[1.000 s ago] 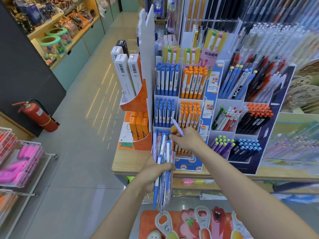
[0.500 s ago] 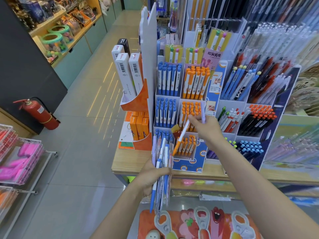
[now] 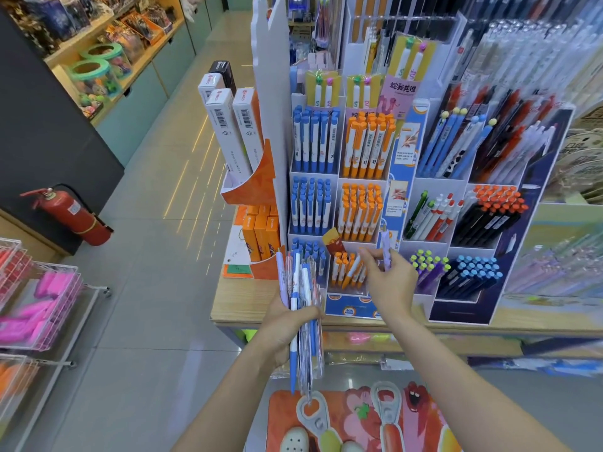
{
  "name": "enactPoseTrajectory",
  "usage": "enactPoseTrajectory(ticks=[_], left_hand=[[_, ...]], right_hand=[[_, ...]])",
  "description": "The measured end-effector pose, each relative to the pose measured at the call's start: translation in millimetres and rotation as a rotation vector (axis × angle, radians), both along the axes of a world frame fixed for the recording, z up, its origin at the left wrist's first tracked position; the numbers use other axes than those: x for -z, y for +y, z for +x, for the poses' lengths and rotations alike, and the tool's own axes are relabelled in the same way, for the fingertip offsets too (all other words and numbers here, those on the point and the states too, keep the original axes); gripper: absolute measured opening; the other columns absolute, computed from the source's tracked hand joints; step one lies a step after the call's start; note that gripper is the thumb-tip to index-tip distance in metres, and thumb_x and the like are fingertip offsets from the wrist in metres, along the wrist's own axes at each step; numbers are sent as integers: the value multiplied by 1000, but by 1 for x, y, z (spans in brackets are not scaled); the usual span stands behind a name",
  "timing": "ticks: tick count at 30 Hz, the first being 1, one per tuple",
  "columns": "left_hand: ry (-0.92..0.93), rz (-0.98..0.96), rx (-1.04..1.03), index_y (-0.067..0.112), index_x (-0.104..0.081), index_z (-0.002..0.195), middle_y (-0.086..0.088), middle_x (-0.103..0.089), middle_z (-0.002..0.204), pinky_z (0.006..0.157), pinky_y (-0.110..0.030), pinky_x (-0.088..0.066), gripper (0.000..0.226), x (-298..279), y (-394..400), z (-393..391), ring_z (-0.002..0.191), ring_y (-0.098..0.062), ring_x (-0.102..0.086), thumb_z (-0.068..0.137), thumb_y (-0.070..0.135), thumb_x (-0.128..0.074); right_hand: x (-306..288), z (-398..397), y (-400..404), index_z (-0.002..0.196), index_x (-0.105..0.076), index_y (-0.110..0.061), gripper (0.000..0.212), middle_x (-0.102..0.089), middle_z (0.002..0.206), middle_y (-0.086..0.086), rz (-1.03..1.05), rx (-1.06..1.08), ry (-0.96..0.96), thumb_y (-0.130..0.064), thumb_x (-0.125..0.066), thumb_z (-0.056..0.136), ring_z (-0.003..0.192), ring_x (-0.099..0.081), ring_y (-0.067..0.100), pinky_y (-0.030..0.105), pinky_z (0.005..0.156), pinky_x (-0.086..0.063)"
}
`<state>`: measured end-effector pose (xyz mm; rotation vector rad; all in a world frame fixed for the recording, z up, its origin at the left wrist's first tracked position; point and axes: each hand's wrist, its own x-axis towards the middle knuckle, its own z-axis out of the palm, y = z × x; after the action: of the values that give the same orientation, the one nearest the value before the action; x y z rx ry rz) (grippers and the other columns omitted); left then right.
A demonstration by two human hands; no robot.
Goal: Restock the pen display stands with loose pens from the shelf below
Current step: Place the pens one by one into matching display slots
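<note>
My left hand grips a bundle of loose pens, mostly blue-and-white, held upright in front of the white pen display stand. My right hand is at the stand's bottom tier and holds a purple pen between its fingers. Its fingertips are at the orange-capped pens in the lower compartment, where one orange pen leans at a slant. The blue pens' bottom slot sits right behind the bundle.
A second, dark stand with purple, blue and orange-capped pens stands to the right on the wooden table. Orange and white boxes are stacked at the left. A fire extinguisher and wire baskets stand along the aisle floor.
My right hand has dropped from the middle orange tier to the bottom one. The orange pen that it carried now leans in the lower compartment. The left hand's bundle stayed put.
</note>
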<state>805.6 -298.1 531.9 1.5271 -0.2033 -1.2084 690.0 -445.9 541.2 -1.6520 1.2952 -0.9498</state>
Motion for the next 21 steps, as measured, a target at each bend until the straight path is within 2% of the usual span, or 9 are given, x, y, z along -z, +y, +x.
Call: enactPoseTrajectory(ticks=[3,6,9,11,14,17,21], left_hand=[[3,4,-11,18,-59,115,-3,-73,84,63,-29,-58,49,-1,5,3,70,-12,-71,76,-7,-76],[9,16,-25,19,-59,113,-3,-73,83,65,-32,-59,49,1,12,7,71,-14,-71,77,-8,-76],[10,29,-42,15,-58,118,-7,-74,86,68,-35,-59,51,5,19,11,76,-20,-72,77,-7,-77],[3,37,-44,14,-58,119,-9,-74,90,70,-36,-59,51,5,23,13,80,-22,-72,77,-7,-77],[5,40,-53,16,-58,117,-9,-73,92,72,-37,-60,50,6,28,18,82,-22,-71,77,-7,-77],[19,28,-32,12,-59,118,-6,-73,82,69,-37,-58,51,8,33,21,75,-20,-71,74,-7,-78],[31,16,-31,14,-58,116,-8,-73,87,70,-36,-59,50,7,36,21,77,-19,-72,75,-6,-79]], right_hand=[[18,4,6,89,-74,-12,16,-65,66,-8,21,50,-16,-28,-72,88,59,-57,-1,7,55,-39],[29,9,13,95,-74,-9,19,-68,74,-10,28,58,-54,-26,-73,87,68,-62,-10,4,60,-43],[35,13,18,93,-73,-12,14,-70,79,-9,23,66,-90,-25,-72,87,75,-63,-8,19,70,-53],[36,15,20,89,-71,-17,7,-69,76,-5,2,53,-88,-24,-72,88,73,-64,1,30,72,-53],[38,17,19,87,-70,-13,13,-70,79,5,-40,33,-30,-26,-70,89,73,-65,17,39,70,-54],[42,14,23,83,-66,-8,24,-67,77,2,-116,-2,52,-31,-69,90,68,-63,17,39,64,-52],[54,4,39,73,-59,-11,30,-55,67,-1,-135,16,130,-35,-67,91,60,-52,18,37,54,-42]])
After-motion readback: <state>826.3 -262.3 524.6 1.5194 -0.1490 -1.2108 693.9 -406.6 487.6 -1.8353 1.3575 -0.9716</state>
